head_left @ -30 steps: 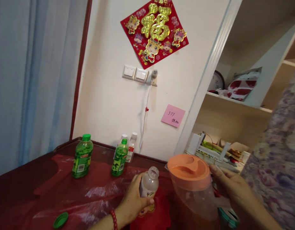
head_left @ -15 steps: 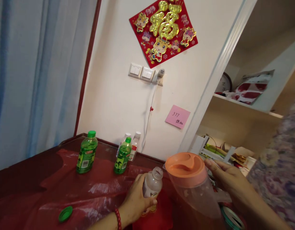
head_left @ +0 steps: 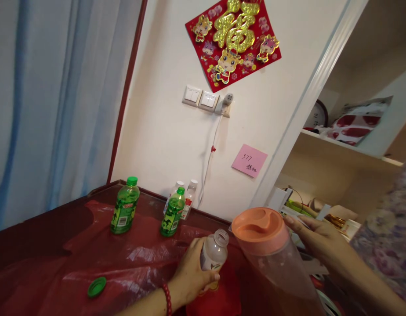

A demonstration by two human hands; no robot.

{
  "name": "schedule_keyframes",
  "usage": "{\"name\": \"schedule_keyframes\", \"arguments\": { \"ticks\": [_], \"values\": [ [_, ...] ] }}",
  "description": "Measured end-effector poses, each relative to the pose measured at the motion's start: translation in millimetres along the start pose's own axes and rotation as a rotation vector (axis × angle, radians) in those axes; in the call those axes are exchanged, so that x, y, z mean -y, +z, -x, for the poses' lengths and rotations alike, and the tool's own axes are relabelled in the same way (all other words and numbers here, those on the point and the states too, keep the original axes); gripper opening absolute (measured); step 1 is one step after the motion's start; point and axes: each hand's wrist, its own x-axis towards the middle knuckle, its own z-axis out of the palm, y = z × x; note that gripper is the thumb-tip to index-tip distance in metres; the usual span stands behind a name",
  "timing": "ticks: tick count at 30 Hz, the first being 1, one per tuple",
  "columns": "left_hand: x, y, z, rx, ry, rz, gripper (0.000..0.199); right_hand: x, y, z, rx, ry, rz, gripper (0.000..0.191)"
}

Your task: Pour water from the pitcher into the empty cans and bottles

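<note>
My left hand (head_left: 193, 273), with a red bead bracelet at its wrist, is wrapped round a clear, uncapped bottle (head_left: 216, 251) with a label. The bottle's open mouth leans toward the upper right. Just right of it is a tall translucent pitcher (head_left: 279, 274) with an orange lid (head_left: 252, 228), tilted, with brownish liquid low in it. My right hand (head_left: 321, 241) is closed at the pitcher's far right side, where its handle is; the lower fingers are partly hidden. The pitcher's spout side is close to the bottle's mouth, apart from it.
Green bottles, one capped at left (head_left: 125, 206) and one nearer the middle (head_left: 173, 213), stand on the red-covered table (head_left: 140, 254). Clear bottles (head_left: 190, 197) with white caps stand behind. A green lid (head_left: 96, 287) lies at front left. Shelves (head_left: 348, 147) are at right.
The view has turned slightly left, so everything sits a little farther right. Both hands keep their grips on the bottle and the pitcher, whose positions relative to each other look nearly the same.
</note>
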Motion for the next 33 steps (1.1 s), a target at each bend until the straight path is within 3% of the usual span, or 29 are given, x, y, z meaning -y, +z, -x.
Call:
{"name": "schedule_keyframes", "arguments": {
  "ticks": [5,12,19,24,33],
  "values": [
    [1,-0.7,0,0.005,0.007,-0.01,0.064,9,-1,0,0.069,-0.017,0.114,0.048],
    [-2,-0.3,1,0.002,-0.007,0.014,0.064,3,-7,-13,0.104,-0.088,0.197,0.05],
    [-2,-0.8,1,0.009,-0.013,-0.008,0.068,6,-7,-18,0.076,-0.109,0.129,0.042],
    [-3,-1.2,0,0.009,-0.009,-0.01,0.069,10,-6,-20,0.053,-0.114,0.119,0.046],
    [1,-1.3,0,0.019,-0.002,0.02,0.068,18,-3,-21,0.084,-0.157,0.27,0.049]
  ]
}}
